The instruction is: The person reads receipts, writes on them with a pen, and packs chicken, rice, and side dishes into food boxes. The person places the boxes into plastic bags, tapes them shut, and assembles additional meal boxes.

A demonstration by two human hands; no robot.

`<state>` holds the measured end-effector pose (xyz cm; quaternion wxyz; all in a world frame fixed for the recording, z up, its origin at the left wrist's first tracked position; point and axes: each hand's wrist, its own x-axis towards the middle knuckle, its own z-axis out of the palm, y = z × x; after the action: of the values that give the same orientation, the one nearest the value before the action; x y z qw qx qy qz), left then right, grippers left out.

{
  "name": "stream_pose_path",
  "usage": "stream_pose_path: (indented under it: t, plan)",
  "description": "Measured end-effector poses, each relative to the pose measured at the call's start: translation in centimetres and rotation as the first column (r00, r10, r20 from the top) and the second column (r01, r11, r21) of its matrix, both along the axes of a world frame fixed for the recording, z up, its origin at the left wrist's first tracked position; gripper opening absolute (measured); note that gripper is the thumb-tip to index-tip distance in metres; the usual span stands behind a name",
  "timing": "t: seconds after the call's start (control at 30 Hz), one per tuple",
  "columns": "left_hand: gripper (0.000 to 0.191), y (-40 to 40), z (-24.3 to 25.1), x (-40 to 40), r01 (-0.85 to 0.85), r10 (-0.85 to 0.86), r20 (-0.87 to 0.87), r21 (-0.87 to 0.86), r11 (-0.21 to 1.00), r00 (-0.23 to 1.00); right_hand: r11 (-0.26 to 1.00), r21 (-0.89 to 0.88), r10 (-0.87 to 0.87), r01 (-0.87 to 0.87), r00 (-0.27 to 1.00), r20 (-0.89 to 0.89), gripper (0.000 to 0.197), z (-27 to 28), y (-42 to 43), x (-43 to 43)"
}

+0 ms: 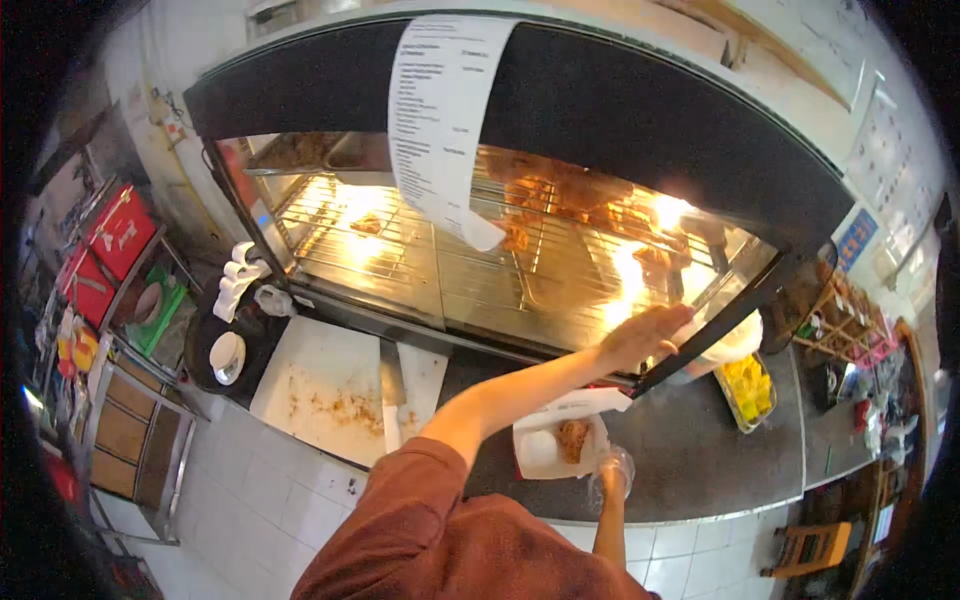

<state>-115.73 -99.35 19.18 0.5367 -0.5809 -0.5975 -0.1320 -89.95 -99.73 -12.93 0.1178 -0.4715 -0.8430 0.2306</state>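
Observation:
My left hand [649,337] is stretched across to the lower right end of a lit food warming cabinet [442,334], with fingers extended beside its black frame; no object shows in it. My right hand [613,469], in a clear plastic glove, is at the right side of an open paper food box [544,471]. Whether its fingers grip the box is unclear. In the box lie a piece of fried chicken [574,441] and a white rounded portion [537,448], probably rice. A long printed paper slip [442,112] hangs over the cabinet front.
Left on the dark counter [675,480] are a crumb-strewn white cutting board [322,397], a knife [392,394] and a round black tray [199,352] with a white bowl [227,358]. A tray of yellow packets [748,390] stands right. An orange stool [814,550] is on the floor.

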Motion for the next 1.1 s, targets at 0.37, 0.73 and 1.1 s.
stream_pose_path:
  t: [0.37, 0.73, 1.1]
  plan:
    - [0.060, -6.4, 3.6, 3.0, 0.508, -0.475, 0.541, 0.101, 0.856, 0.693, 0.791, 0.606, 0.138, 0.081, 0.942, -0.307, 0.017, 6.9, 6.4, 5.8]
    - [0.062, -29.1, 22.8, -12.9, -0.182, -0.619, 0.673, 0.723, 0.667, 0.406, 0.920, 0.156, -0.374, 0.359, 0.923, 0.085, 0.025, 14.3, 13.0, 11.6]
    - [0.064, -22.7, 8.4, 5.9, 0.070, -0.374, 0.925, 0.370, 0.927, 0.065, 0.850, 0.512, 0.165, 0.123, 0.862, -0.480, 0.028, 34.2, 22.3, -0.5]
